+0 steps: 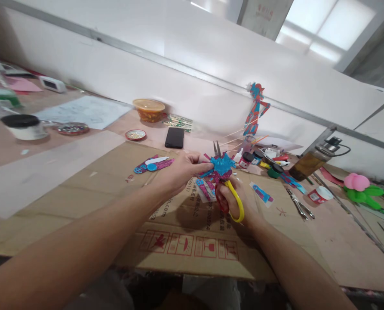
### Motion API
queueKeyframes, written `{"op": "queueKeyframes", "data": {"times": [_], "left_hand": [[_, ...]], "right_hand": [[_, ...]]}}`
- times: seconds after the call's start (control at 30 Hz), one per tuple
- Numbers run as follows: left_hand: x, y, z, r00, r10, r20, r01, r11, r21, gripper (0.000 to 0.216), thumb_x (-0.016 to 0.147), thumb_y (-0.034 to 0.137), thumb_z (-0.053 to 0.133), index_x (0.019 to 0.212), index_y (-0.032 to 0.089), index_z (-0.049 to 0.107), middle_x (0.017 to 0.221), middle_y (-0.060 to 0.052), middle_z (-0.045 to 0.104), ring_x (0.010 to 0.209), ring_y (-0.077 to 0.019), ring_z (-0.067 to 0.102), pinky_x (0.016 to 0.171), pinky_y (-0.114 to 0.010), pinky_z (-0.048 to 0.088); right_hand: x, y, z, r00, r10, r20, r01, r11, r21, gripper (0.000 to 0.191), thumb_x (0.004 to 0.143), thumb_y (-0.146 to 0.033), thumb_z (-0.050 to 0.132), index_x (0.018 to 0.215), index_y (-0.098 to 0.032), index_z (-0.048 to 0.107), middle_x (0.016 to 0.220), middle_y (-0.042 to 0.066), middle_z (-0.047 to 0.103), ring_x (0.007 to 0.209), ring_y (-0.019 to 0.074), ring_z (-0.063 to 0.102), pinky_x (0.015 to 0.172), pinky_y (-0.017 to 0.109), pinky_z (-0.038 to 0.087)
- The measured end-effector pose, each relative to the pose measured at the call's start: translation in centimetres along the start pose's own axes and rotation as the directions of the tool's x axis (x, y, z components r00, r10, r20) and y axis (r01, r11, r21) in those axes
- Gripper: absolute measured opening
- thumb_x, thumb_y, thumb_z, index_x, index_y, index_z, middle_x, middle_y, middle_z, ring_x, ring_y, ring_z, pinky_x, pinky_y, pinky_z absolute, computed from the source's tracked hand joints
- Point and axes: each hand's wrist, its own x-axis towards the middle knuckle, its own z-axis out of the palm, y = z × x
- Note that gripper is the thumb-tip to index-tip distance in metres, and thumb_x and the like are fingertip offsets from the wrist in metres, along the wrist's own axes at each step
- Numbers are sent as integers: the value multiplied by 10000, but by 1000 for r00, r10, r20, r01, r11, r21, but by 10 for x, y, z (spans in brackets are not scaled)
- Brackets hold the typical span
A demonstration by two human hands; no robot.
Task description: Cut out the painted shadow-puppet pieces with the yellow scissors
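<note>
My left hand [192,168] pinches the edge of a spiky blue and purple painted cutout [223,165], held above the cardboard. In my right hand [235,196] is a pair of scissors [237,202] with yellow and red handles. The scissor blades point up and away from me, passing behind the cutout, with their slightly parted tips showing above it. Whether the blades touch the cutout is hidden. Below the hands, more purple and blue painted pieces [204,189] lie on the cardboard. Another group of painted pieces [153,164] rests to the left, and a small blue piece [261,193] to the right.
Flattened cardboard [114,202] covers the table front. Behind it are a black phone [174,137], a lidded tub [148,110] and paint jars [246,159]. Pliers [299,204], a bottle [314,159] and balloons [361,189] stand right. A painted figure [256,110] leans near the wall.
</note>
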Motion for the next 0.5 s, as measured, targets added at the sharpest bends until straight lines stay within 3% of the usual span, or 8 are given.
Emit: {"op": "queueKeyframes", "data": {"times": [0.1, 0.23, 0.4, 0.5], "left_hand": [[1, -2, -1, 1000, -3, -2, 3, 1000, -5, 379, 629, 490, 1011, 647, 230, 736, 687, -3, 658, 667, -163, 522, 645, -313, 393], [3, -3, -3, 1000, -7, 1, 7, 1000, -16, 318, 659, 444, 985, 663, 220, 760, 710, -11, 680, 686, -161, 551, 657, -303, 422], [6, -2, -4, 994, -4, -106, -8, 993, -119, 277, 607, 320, 998, 677, 212, 753, 740, 4, 693, 714, -145, 596, 691, -281, 493], [11, 0, -9, 980, -7, -197, -39, 972, -230, 339, 535, 233, 1014, 670, 224, 704, 743, 33, 674, 729, -139, 630, 701, -267, 539]], "right_hand": [[-1, -7, 1, 1000, 27, 7, -27, 999, -20, 339, 940, -561, 596, 759, -305, 467, 630, -9, 537, 582, 196, 527, 519, 305, 467], [0, -11, 3, 986, 160, 39, -161, 986, 33, 448, 911, -653, 637, 702, -302, 452, 550, -15, 520, 457, 167, 464, 424, 288, 382], [6, -8, -5, 993, 114, -7, -114, 993, 1, 518, 943, -713, 648, 687, -290, 493, 511, -13, 524, 440, 161, 496, 435, 283, 417], [12, 2, -12, 990, 93, -107, -87, 994, 60, 495, 935, -747, 645, 800, -278, 565, 550, -26, 548, 443, 162, 521, 421, 275, 432]]}}
